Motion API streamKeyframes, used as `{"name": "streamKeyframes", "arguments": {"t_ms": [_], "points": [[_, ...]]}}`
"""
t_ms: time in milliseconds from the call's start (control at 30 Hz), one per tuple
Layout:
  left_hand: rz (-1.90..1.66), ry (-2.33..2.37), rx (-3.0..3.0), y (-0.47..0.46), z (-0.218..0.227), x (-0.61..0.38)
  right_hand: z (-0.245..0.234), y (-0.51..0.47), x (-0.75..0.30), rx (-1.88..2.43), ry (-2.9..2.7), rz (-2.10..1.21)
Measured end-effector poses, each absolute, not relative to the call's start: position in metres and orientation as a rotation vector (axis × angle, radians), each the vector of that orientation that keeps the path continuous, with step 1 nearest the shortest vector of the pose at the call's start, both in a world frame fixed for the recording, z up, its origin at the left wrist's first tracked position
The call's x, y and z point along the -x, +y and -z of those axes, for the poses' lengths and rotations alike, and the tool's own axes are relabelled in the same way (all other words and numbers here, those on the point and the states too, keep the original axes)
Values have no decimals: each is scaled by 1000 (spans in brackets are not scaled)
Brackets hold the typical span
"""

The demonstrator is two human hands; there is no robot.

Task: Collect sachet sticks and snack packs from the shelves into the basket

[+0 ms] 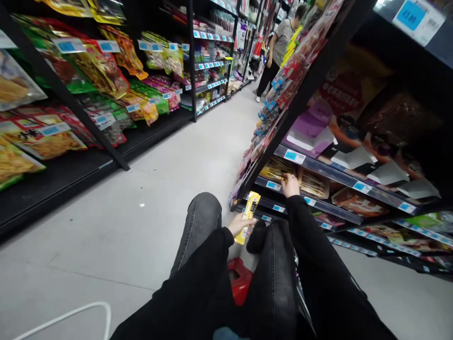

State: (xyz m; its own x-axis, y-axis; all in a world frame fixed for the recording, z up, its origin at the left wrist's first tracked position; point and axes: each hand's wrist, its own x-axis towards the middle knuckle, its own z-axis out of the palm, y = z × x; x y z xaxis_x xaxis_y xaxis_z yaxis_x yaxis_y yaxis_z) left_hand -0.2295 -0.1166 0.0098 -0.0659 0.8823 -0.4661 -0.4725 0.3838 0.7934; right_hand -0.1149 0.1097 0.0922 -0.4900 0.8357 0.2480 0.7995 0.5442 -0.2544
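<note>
Between my knees, my left hand is closed around a long, slim yellow packet, held upright at a tilt. Its print is too small to read. My right hand reaches to a low shelf on the right, its fingers pinched at the front edge of a row of slim yellow packets. A bit of yellow shows at its fingertips; the rest of what they grip is partly hidden. Just right of that hand sits an open box of slim light-brown packets.
Black shelving with bagged snacks lines the left side. Hanging packets cover the right shelf's end. A person in a striped top stands farther down the aisle. A red plastic object is below my legs; a white curved bar is lower left.
</note>
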Motion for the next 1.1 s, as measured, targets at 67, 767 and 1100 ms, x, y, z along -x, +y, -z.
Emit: {"name": "streamKeyframes", "arguments": {"t_ms": [67,767,1100], "points": [[-1182,1166,-453,-116,-9,230,-101,127,117,1336,-2608,158],[-1166,1192,-383,-112,-2,229,-85,157,140,1403,-1840,-556],[-1170,1182,-300,-109,0,226,-66,33,73,657,-1308,-1475]]}}
